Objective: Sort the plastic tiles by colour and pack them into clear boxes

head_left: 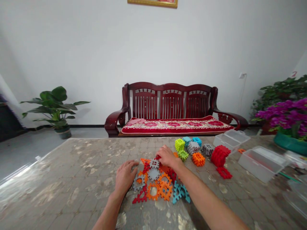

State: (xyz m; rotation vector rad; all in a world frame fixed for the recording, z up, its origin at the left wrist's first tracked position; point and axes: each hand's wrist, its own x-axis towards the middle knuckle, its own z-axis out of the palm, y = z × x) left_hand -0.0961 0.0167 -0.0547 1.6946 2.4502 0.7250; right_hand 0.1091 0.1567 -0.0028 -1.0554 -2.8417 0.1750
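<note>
Head view: tiles (153,174) on tabletop (48,179), bench (168,85) beyond

the cam's worn up on the person's head, looking forward and down over the table (59,179) from the side nearest them. it's pretty close to the work, with the left hand (124,179) and right hand (168,156) reaching in from the bottom of the frame. the wide view also takes in the table's far edge, the dark red wooden bench (170,105) beyond it and the white wall (96,48) behind that.
</note>
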